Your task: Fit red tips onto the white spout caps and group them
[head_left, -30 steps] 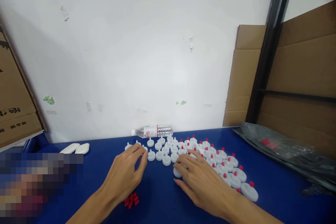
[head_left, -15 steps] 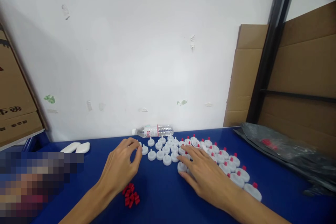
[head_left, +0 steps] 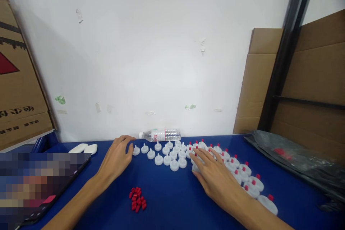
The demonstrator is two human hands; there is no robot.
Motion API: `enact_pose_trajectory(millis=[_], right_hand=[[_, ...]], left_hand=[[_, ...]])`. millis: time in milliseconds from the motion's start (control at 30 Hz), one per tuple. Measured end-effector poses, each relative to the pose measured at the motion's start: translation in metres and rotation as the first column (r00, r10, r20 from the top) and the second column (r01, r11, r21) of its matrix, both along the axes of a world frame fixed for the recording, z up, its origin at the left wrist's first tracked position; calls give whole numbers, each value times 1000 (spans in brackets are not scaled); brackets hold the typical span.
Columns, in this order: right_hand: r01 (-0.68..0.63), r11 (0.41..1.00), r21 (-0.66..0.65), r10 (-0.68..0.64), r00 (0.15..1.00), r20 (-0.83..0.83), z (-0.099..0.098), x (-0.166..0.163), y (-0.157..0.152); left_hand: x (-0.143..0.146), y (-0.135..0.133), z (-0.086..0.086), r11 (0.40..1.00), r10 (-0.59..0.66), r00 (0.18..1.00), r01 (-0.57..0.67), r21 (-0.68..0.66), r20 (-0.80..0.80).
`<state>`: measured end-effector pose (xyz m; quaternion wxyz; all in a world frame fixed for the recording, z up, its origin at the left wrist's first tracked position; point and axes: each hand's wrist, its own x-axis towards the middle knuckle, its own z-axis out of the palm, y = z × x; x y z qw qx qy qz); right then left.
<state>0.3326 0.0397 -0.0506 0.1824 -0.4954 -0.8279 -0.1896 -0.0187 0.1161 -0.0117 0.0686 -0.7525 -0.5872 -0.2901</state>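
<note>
White round nozzle caps (head_left: 159, 160) with thin upright spouts stand in loose rows at the middle of the table. My left hand (head_left: 115, 156) hovers left of them, its thumb and fingers apart and curved, near the leftmost white nozzle cap (head_left: 136, 150). To the right, several nozzle caps with red tips (head_left: 267, 204) stand in a packed group. My right hand (head_left: 212, 172) lies over this group with fingers spread, partly hiding a white nozzle cap (head_left: 194, 167) at its fingertips. Nearer to me is a small pile of red tip covers (head_left: 138, 199).
A clear bottle (head_left: 161, 135) lies along the wall. Two white rounded objects (head_left: 91, 149) and a blurred-out screen (head_left: 43, 187) are on the left. A grey plastic bag (head_left: 285, 154) lies at the right, by cardboard (head_left: 256, 79) and a dark post.
My left hand has moved left, away from the white nozzle caps. My right hand has shifted slightly right and back, and the cap at its fingertips sits closer to the red-tipped group.
</note>
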Motion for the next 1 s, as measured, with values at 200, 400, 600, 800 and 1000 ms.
enact_pose_trajectory(millis=[200,400,600,800,1000], right_hand=[[-48,996,-69,55,993,104,2,2,6],[0,995,-104,12,993,115,5,8,12],[30,994,-103,-18,994,109,4,15,18],[34,998,-49,-31,997,69,9,19,14],[-81,962,262,124,981,-152,35,-2,-11]], left_hand=[[-11,16,-22,994,12,999,-17,-109,-46],[-9,17,-25,977,16,996,-33,-209,-83],[-4,11,-21,979,4,999,-13,-203,-48],[0,4,-6,990,-44,999,46,-132,22],[21,-17,14,979,-202,969,196,60,140]])
